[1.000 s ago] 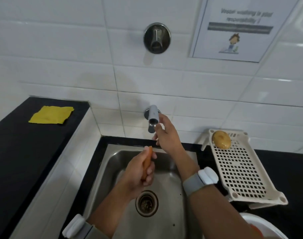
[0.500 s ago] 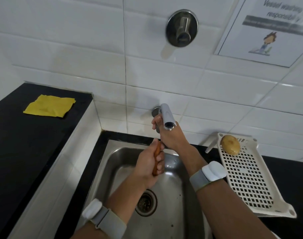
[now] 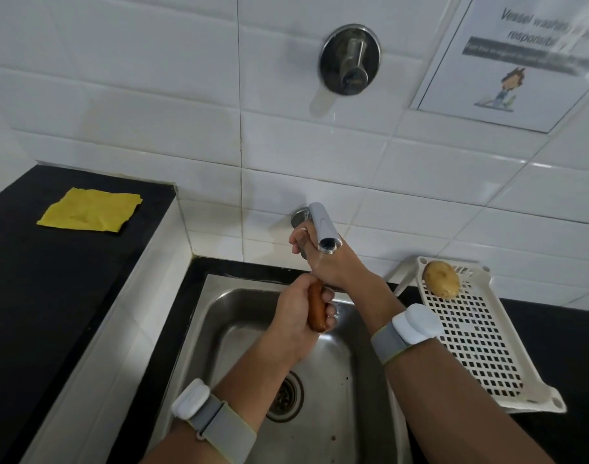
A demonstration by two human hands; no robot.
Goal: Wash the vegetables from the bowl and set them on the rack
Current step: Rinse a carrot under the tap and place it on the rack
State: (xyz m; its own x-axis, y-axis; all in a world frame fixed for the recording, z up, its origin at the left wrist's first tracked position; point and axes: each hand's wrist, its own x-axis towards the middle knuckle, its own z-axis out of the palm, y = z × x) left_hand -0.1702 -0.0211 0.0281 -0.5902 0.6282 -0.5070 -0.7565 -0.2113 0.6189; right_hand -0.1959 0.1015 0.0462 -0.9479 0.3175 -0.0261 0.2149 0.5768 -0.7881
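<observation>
My left hand (image 3: 294,314) is closed around an orange carrot (image 3: 316,309), held upright over the steel sink (image 3: 219,326) just below the tap. My right hand (image 3: 323,259) reaches under the chrome tap spout (image 3: 323,229) and grips the tap handle behind it, fingers wrapped out of sight. No water stream is visible. A brown potato (image 3: 442,278) lies at the far end of the cream plastic rack (image 3: 480,346), which sits tilted on the black counter to the right of the sink. The bowl is out of view.
A yellow cloth (image 3: 88,211) lies on the raised black counter (image 3: 35,279) at left. A round chrome wall fitting (image 3: 350,60) and a paper notice (image 3: 507,58) hang on the white tiles above. The sink drain (image 3: 284,396) lies between my forearms.
The view has tilted and moved closer. My right hand has slid from in front of the spout to under and behind it. My left hand has raised the carrot nearer the tap.
</observation>
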